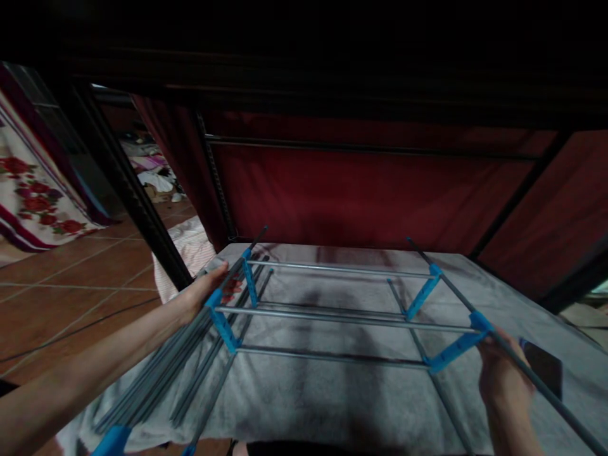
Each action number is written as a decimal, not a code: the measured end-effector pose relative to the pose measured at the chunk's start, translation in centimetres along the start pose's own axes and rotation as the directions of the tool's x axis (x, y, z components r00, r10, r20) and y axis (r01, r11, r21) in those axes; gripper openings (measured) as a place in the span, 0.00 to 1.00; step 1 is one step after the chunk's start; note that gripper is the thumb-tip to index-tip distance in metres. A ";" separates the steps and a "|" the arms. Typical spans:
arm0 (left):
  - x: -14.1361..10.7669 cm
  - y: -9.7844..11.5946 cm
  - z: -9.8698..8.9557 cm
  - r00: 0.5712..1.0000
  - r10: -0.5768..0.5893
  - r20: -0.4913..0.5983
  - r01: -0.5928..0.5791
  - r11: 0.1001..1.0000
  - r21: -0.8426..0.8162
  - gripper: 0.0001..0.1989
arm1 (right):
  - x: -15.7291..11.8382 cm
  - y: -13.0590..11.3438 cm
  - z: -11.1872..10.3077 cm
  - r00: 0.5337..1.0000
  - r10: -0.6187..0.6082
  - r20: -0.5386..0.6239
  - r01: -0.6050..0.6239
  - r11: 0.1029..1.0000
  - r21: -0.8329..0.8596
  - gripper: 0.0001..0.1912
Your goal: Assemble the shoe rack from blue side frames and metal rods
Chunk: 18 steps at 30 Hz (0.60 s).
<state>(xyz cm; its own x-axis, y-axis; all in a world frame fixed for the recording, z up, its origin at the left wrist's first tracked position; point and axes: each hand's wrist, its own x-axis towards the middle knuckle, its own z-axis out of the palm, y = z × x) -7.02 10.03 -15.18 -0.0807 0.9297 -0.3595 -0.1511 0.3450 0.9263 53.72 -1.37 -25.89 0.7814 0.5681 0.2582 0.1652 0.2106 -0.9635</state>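
Observation:
A rack frame of grey metal tubes [351,320] joined by blue plastic connectors [456,350] stands over a grey blanket. My left hand [216,288] is closed around the frame's left upper tube, between two blue connectors, its fingertips showing on the inner side. At the right front connector, my right hand [506,370] grips the right upper tube from below; some of its fingers are hidden. Under and beside my left forearm lie several loose grey tubes [161,370]. Another blue connector [113,440] shows at the bottom left edge.
The grey blanket [327,392] covers a bed surface inside a dark metal bed frame [128,183]. Red curtains [361,196] hang behind. A dark flat phone-like object [544,367] lies beyond my right hand. A cable [85,326] crosses the tiled floor [114,272].

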 end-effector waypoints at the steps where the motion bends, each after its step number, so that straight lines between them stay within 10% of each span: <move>1: 0.6 0.6 0.0 1.000 0.016 -0.019 -0.016 1.000 0.000 0.22 | 0.8 0.1 0.3 0.999 0.033 0.018 -0.035 0.996 0.085 0.17; 6: 3.5 2.5 1.8 0.993 0.100 -0.068 -0.097 0.994 0.057 0.22 | 4.7 -0.1 2.5 0.934 0.254 0.251 -0.319 0.909 0.267 0.16; 18: 4.9 2.7 3.5 0.999 0.032 -0.011 -0.030 0.985 0.170 0.16 | 7.9 -2.6 5.9 0.751 0.214 0.625 -0.403 0.898 0.177 0.18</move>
<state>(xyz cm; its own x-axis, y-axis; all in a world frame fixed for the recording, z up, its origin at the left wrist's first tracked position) -4.42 15.91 -14.07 -0.0969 0.9388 -0.3305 0.0209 0.3339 0.9424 55.93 7.32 -20.93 0.2454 0.9689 0.0321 -0.2730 0.1008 -0.9567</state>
